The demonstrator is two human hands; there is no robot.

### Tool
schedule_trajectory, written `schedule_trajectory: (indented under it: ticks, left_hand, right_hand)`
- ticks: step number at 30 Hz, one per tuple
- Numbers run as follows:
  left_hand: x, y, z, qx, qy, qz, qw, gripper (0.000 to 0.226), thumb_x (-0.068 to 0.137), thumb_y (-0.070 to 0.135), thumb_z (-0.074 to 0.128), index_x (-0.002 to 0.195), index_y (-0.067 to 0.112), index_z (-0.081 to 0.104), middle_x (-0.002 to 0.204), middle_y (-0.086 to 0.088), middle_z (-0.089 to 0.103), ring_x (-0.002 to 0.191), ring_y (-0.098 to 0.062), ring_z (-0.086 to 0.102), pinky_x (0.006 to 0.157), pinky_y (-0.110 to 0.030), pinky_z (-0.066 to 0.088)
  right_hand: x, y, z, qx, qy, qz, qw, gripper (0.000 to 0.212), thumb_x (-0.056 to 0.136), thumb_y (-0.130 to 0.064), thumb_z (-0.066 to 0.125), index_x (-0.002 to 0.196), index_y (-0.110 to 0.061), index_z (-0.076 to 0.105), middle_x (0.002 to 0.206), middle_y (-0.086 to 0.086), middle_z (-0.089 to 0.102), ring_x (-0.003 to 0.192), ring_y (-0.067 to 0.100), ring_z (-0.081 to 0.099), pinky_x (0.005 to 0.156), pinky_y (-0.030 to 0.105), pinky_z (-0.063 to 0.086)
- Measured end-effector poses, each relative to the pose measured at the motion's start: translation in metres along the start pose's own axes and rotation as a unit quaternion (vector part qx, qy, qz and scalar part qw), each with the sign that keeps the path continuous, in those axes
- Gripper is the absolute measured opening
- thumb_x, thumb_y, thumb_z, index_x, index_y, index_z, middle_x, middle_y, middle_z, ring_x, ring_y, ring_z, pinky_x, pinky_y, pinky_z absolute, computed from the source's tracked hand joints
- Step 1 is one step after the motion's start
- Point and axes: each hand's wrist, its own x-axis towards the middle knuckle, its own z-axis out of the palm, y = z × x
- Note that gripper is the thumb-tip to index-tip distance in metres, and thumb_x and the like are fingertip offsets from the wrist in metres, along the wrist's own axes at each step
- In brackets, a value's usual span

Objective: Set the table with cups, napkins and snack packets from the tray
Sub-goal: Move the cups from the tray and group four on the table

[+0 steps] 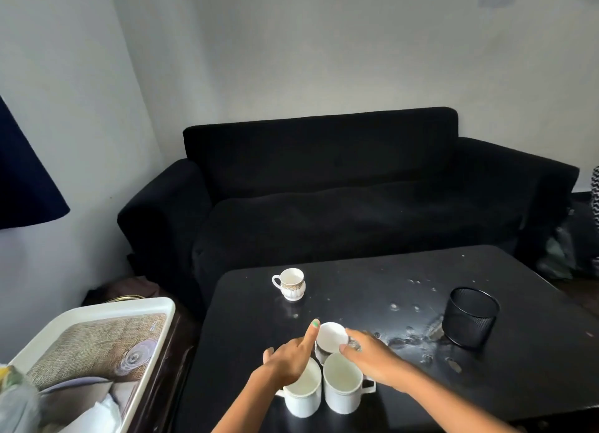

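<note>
A small white cup with a gold band (290, 284) stands alone at the far left of the black table (372, 280). Near the front edge two taller white mugs (303, 390) (342, 382) stand side by side, handles pointing outward. Just behind them a second small white cup (331, 336) is tilted, held between my left hand (289, 356) and my right hand (372, 355). My left index finger presses its left rim, and my right fingertips grip its right side. The white tray (97, 306) at lower left holds white napkins (94, 415) and a partly seen packet (13, 387).
A black mesh pen holder (470, 316) stands on the right part of the table, with water drops and smears (411, 335) between it and my hands. A black sofa (324, 189) sits behind the table. The tray rests on a dark side stand to the table's left.
</note>
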Motion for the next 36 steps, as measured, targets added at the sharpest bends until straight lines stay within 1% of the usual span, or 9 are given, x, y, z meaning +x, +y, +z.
schedule_trajectory:
  ticks: [5,10,14,17,23,26,31,33,36]
  left_hand:
    - [-0.001,0.01,0.003,-0.007,-0.013,-0.012,1.0,0.085,0.087,0.071,-0.006,0.146,0.028,0.037,0.15,0.006,0.042,0.145,-0.017,0.025,0.115,-0.052,-0.008]
    - [0.005,0.014,0.003,-0.031,0.0,-0.012,0.999,0.085,0.086,0.071,-0.008,0.145,0.031,0.039,0.15,0.009,0.042,0.146,-0.015,0.023,0.112,-0.054,-0.018]
    - [0.009,0.015,0.003,-0.064,-0.002,-0.013,0.998,0.085,0.085,0.072,-0.005,0.146,0.03,0.037,0.148,0.008,0.045,0.146,-0.015,0.023,0.113,-0.051,-0.019]
    - [0.011,0.015,0.001,-0.084,-0.003,-0.008,0.996,0.086,0.085,0.073,-0.004,0.145,0.029,0.04,0.145,0.01,0.049,0.145,-0.014,0.025,0.114,-0.052,-0.017]
    - [0.013,0.019,-0.001,-0.103,0.004,0.002,0.995,0.083,0.087,0.072,-0.002,0.143,0.03,0.041,0.144,0.009,0.05,0.145,-0.015,0.026,0.113,-0.052,-0.017]
    - [0.015,0.021,-0.002,-0.101,0.012,0.005,0.995,0.083,0.087,0.072,-0.002,0.143,0.03,0.041,0.145,0.007,0.049,0.144,-0.016,0.027,0.113,-0.051,-0.017]
    - [0.022,0.025,-0.004,-0.101,0.008,0.007,0.995,0.085,0.086,0.073,-0.002,0.144,0.029,0.04,0.136,0.005,0.056,0.143,-0.018,0.029,0.114,-0.052,-0.015]
    - [0.025,0.027,-0.003,-0.113,0.002,0.008,0.994,0.085,0.085,0.074,-0.002,0.147,0.03,0.034,0.147,0.004,0.046,0.146,-0.019,0.023,0.114,-0.052,-0.016]
    - [0.031,0.029,-0.003,-0.129,-0.006,0.016,0.992,0.082,0.085,0.075,-0.002,0.15,0.033,0.027,0.156,0.005,0.031,0.149,-0.018,0.013,0.114,-0.052,-0.017]
  right_hand:
    - [0.001,-0.004,0.003,-0.006,0.006,0.004,1.0,0.038,0.098,-0.025,0.043,0.133,-0.012,0.047,0.131,0.005,0.052,0.118,0.019,0.051,0.101,0.031,0.041]
    - [0.007,-0.002,0.006,0.007,0.023,0.001,1.0,0.039,0.097,-0.021,0.046,0.135,-0.012,0.046,0.135,0.004,0.049,0.121,0.017,0.048,0.102,0.027,0.038]
    - [0.013,0.0,0.011,0.007,0.067,0.0,0.998,0.043,0.091,-0.019,0.057,0.132,-0.012,0.049,0.134,0.004,0.05,0.12,0.017,0.05,0.095,0.021,0.038]
    - [0.019,0.001,0.016,0.002,0.099,0.017,0.995,0.044,0.085,-0.025,0.066,0.125,-0.012,0.053,0.127,0.006,0.054,0.114,0.019,0.054,0.09,0.024,0.041]
    - [0.032,0.0,0.019,-0.036,0.17,0.048,0.984,0.031,0.083,-0.025,0.069,0.107,-0.01,0.057,0.11,0.003,0.056,0.1,0.02,0.056,0.071,0.025,0.035]
    - [0.038,0.0,0.017,-0.037,0.184,0.042,0.981,0.027,0.083,-0.025,0.07,0.103,-0.01,0.059,0.098,-0.001,0.053,0.087,0.015,0.05,0.069,0.026,0.035]
    - [0.048,0.002,0.013,-0.044,0.185,0.02,0.982,0.023,0.083,-0.02,0.068,0.103,-0.01,0.06,0.097,-0.001,0.053,0.09,0.019,0.054,0.077,0.032,0.043]
    - [0.054,0.005,0.012,-0.043,0.184,0.015,0.982,0.025,0.082,-0.021,0.07,0.103,-0.011,0.06,0.096,-0.001,0.053,0.091,0.02,0.055,0.076,0.032,0.042]
    - [0.064,0.008,0.011,0.004,0.199,0.029,0.98,0.011,0.088,-0.019,0.06,0.098,-0.019,0.057,0.09,-0.007,0.052,0.088,0.018,0.053,0.075,0.033,0.043]
